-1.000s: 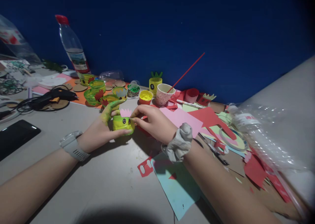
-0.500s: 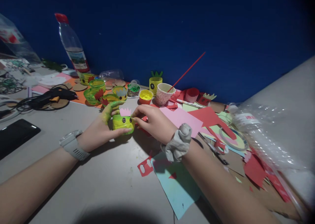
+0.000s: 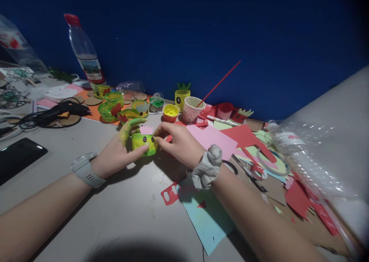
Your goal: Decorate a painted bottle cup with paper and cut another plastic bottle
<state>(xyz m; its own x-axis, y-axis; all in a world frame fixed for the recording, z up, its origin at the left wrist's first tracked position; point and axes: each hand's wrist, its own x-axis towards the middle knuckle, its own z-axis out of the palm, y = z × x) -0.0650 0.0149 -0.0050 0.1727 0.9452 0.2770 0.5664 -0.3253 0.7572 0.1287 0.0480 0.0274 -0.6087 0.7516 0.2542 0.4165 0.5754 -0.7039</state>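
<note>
My left hand [image 3: 117,152], with green paint on the forefinger and a white watch on the wrist, is wrapped round a small yellow-green painted cup [image 3: 143,143] that has two black eyes and a pink paper crown. My right hand [image 3: 178,143], a grey scrunchie on its wrist, pinches at the cup's right side by the eyes. What its fingertips hold is too small to see. The cup rests just above the grey table [image 3: 121,212].
Behind the hands stand green painted cups [image 3: 111,108], a yellow paint pot [image 3: 170,113], a patterned cup [image 3: 192,110] with a red stick, and a bottle [image 3: 85,54]. A glue gun [image 3: 57,111] and phone [image 3: 17,156] lie left. Coloured paper, scissors [image 3: 250,173] and a plastic bottle [image 3: 305,154] lie right.
Both hands and the cup have shifted slightly away and up; the cup is turned a little more under my left hand. The grip is unchanged.
</note>
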